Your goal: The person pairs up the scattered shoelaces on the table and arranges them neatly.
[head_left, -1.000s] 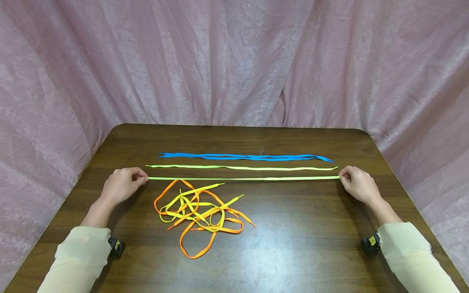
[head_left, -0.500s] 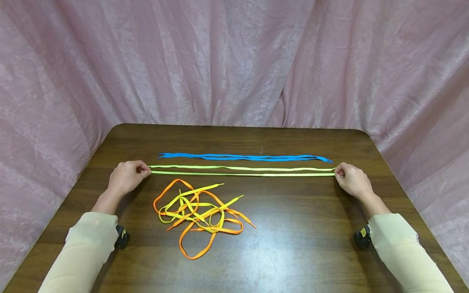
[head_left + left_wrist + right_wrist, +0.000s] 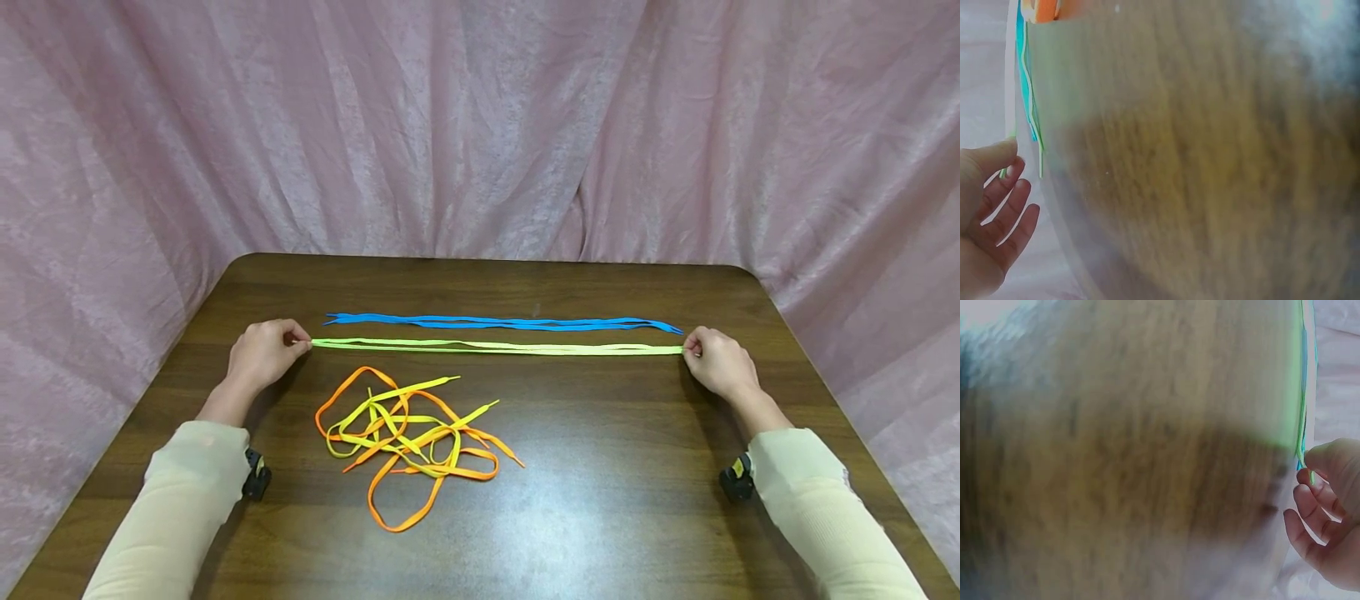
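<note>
In the head view a light green shoelace (image 3: pixel 570 352) is stretched straight across the table. My left hand (image 3: pixel 264 353) pinches its left end between thumb and forefinger, and my right hand (image 3: pixel 722 362) pinches the right end. A second light green shoelace (image 3: pixel 420 342) lies just behind, so close that the two nearly merge; whether its tips are also under my fingers I cannot tell. In the left wrist view the thumb and forefinger of the left hand (image 3: pixel 991 219) meet on the lace, the other fingers spread. The right hand (image 3: pixel 1329 512) looks alike in its wrist view.
Blue shoelaces (image 3: pixel 375 317) lie side by side behind the green ones. Nearer me, left of centre, yellow shoelaces (image 3: pixel 423 387) and orange shoelaces (image 3: pixel 397 529) form a loose tangle. The brown wooden table (image 3: pixel 600 500) ends at a pink curtain (image 3: pixel 480 125).
Both hands have moved away from me and slightly inward, carrying the held green shoelace up against the second green one. The blue laces and the tangle have stayed put.
</note>
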{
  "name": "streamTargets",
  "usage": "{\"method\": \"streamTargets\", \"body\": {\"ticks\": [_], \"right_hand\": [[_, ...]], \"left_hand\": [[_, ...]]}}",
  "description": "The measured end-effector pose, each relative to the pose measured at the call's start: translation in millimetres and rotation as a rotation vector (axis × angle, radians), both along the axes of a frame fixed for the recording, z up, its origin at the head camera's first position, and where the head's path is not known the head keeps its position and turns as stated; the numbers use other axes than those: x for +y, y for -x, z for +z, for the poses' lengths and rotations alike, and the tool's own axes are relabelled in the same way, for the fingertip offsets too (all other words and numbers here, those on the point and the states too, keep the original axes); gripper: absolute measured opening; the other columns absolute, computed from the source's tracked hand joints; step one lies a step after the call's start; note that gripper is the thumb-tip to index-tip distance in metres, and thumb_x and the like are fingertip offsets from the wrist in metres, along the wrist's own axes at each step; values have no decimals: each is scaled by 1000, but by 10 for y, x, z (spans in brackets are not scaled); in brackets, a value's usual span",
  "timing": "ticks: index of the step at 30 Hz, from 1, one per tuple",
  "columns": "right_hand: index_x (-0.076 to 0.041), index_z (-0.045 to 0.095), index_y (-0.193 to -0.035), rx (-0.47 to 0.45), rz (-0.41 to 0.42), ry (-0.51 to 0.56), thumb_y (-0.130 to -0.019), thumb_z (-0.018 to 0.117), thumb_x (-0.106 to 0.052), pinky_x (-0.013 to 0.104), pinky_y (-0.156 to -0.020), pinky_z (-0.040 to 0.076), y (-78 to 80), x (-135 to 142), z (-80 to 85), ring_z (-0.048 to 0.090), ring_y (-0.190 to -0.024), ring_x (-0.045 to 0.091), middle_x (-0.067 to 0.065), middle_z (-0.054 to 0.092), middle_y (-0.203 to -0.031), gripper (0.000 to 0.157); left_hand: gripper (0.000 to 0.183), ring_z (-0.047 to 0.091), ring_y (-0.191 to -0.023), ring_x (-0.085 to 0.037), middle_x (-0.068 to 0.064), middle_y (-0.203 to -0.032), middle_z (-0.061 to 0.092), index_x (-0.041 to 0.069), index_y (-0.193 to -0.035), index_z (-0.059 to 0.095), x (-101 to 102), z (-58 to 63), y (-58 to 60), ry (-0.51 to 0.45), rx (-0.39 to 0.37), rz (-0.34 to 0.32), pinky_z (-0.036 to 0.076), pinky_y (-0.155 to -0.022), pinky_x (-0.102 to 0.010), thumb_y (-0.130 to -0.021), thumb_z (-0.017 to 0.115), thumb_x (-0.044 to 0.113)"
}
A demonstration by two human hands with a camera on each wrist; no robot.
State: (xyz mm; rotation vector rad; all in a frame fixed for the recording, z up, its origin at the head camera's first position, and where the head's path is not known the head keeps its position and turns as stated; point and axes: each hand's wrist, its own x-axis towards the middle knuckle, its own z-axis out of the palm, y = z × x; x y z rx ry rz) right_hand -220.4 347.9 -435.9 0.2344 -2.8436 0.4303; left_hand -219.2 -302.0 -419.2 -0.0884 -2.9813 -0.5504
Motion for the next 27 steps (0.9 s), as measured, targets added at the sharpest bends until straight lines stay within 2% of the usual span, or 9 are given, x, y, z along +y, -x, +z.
{"method": "streamTargets", "body": {"ticks": [16,27], "right_hand": [[-3,58,-83,5,6,6,-80,55,-4,51,-56,43,23,-25,-1,56,-69,30,12,56,-78,4],[-3,57,-81,14,5,2,-78,56,-4,49,-55,43,36,-55,-23,56,-66,29,10,56,-76,4]], "left_hand": [[4,60,-71,-27,-6,-80,65,14,-80,67,42,-20,81,54,50,-18,43,-54,-44,-80,69,17],[4,60,-72,-29,-8,-83,65,14,-81,67,19,-52,94,78,19,-14,44,-54,-45,-80,69,17]]}}
